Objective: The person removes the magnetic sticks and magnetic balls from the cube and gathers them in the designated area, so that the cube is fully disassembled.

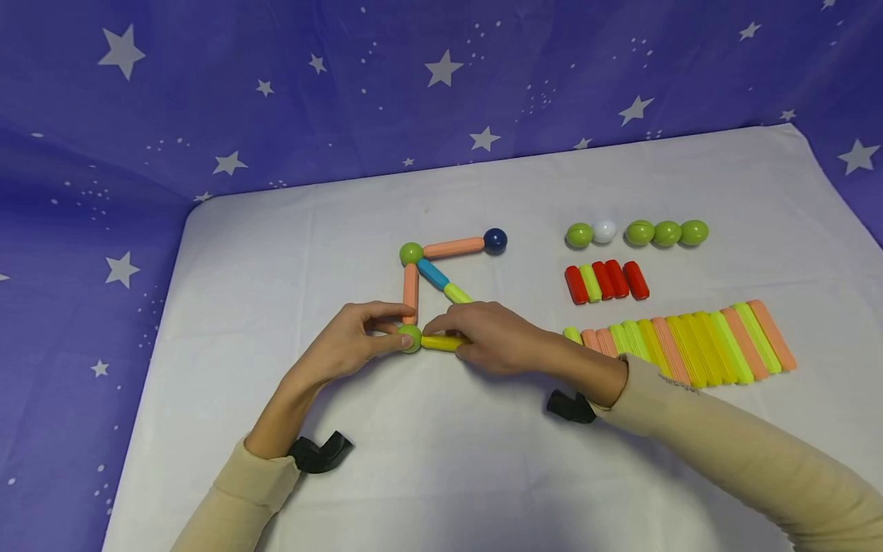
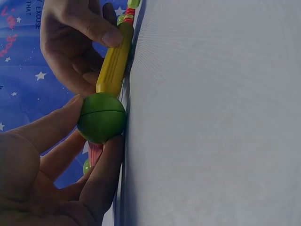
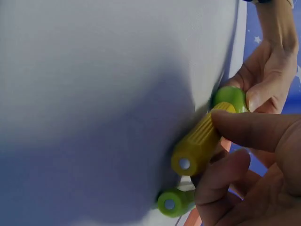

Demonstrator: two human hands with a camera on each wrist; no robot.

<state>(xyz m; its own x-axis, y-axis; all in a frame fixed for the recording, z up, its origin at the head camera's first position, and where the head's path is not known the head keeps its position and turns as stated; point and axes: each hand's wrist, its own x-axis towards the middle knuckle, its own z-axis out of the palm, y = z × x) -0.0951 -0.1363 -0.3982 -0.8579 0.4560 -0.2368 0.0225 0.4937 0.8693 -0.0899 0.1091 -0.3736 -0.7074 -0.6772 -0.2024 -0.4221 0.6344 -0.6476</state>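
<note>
My left hand (image 1: 345,341) pinches a green ball (image 2: 101,117) between thumb and fingers, low over the white cloth. A yellow ridged magnetic rod (image 3: 200,141) meets that ball, and my right hand (image 1: 500,337) pinches it; its free end shows a silver disc in the right wrist view. From the held ball, an orange rod (image 1: 410,287) runs up to another green ball (image 1: 411,254). That upper ball also joins a second orange rod (image 1: 453,248), tipped by a dark blue ball (image 1: 495,241), and a blue rod (image 1: 433,274). A yellow-green rod (image 1: 457,293) continues the blue one, partly behind my right hand.
At the right lie several green balls (image 1: 667,233) and a white ball (image 1: 604,231) in a row. Below are short red rods (image 1: 576,285) with one yellow-green, then a long row of yellow, orange and yellow-green rods (image 1: 697,349), partly behind the right arm. A starry purple cloth (image 1: 386,92) hangs behind.
</note>
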